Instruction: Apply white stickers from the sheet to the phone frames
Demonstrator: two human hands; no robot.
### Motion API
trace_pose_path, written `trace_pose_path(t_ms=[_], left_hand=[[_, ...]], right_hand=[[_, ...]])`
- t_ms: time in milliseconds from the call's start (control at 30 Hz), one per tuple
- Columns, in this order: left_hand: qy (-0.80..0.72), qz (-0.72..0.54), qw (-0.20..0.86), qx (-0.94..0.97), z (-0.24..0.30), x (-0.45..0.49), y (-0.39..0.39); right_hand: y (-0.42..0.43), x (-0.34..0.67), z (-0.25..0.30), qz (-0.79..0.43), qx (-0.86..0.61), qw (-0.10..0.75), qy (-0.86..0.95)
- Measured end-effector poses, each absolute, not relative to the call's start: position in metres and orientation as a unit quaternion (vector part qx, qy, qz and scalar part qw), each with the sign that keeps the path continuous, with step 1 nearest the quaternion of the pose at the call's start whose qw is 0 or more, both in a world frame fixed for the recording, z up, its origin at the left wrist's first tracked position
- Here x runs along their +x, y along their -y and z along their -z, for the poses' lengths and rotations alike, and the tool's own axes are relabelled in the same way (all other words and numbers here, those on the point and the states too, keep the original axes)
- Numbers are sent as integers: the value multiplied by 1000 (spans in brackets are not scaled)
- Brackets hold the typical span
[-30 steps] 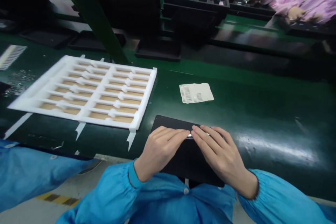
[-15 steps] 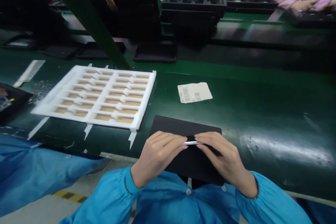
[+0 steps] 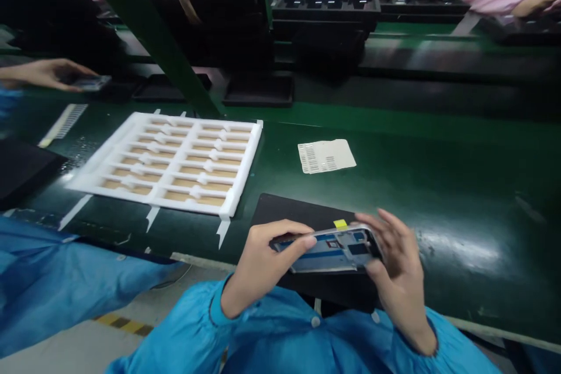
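Head view: the left hand (image 3: pixel 268 254) pinches the left end of the frame (image 3: pixel 337 250) between thumb and fingers, over a black mat (image 3: pixel 284 208). The right hand (image 3: pixel 398 272), half open, curves round its right end; blur hides whether it grips. A yellow tab (image 3: pixel 340 224) rises from the far edge. Beyond the mat lies a card (image 3: pixel 339 155), its marks too small to read. A white tray (image 3: pixel 228 205) sits left; the table (image 3: pixel 460 187) stretches right.

one phone frame (image 3: pixel 324 252), one foam tray (image 3: pixel 197 205), three tape strips (image 3: pixel 223 229) (near edge)
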State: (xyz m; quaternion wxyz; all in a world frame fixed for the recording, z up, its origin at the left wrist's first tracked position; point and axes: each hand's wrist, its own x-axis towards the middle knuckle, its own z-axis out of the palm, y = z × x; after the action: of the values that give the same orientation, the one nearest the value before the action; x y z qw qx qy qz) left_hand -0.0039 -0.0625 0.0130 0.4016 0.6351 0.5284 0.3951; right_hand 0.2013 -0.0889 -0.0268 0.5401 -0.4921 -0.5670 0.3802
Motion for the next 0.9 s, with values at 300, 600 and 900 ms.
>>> trace_pose_path(t_ms=[300,600,900], left_hand=[[-576,-362,456,573,20,5,102],[-542,-218,118,803,58,-15,123],[-611,-267,104,738,57,14,107]], right_hand=[[113,190,17,-381,-629,450,507],[56,209,-4,-333,-589,117,727],[58,187,-15,63,-466,60,881]])
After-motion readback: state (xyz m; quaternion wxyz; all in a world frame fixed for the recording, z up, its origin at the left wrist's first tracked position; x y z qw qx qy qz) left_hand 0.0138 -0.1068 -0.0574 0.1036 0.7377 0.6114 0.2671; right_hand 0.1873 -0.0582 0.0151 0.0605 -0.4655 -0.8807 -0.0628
